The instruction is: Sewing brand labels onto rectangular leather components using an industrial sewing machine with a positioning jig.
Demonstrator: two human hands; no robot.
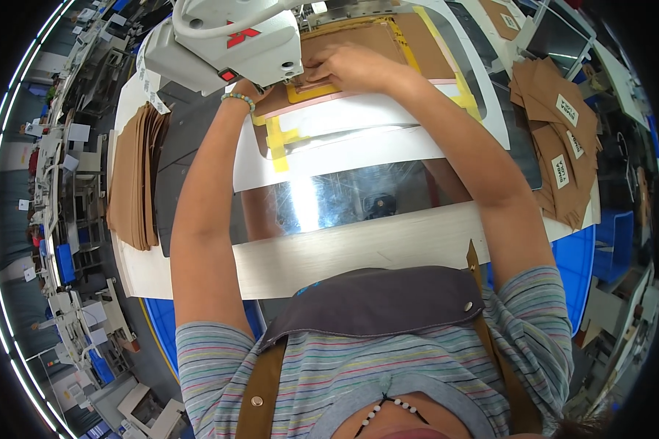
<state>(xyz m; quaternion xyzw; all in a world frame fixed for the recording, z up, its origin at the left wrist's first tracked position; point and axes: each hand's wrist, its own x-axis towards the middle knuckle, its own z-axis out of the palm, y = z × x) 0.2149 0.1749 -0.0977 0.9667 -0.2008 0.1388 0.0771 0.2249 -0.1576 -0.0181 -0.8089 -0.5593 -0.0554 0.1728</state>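
My right hand (348, 67) rests on brown material inside a yellow-edged frame (410, 51), its fingers slightly bent and apart, just right of the white sewing machine head (238, 47). My left hand (255, 91), a beaded bracelet at its wrist, reaches under the machine head; its fingers are mostly hidden. The frame lies on a white template sheet (359, 139) with yellow tape (278, 143), over a shiny metal plate (344, 190).
Upright-edged brown pieces (132, 183) are piled on the left. More brown pieces with white labels (549, 161) lie heaped on the right. Blue bins (578, 271) sit below the pale table edge (351, 256). Rows of workstations (80, 256) stretch away at left.
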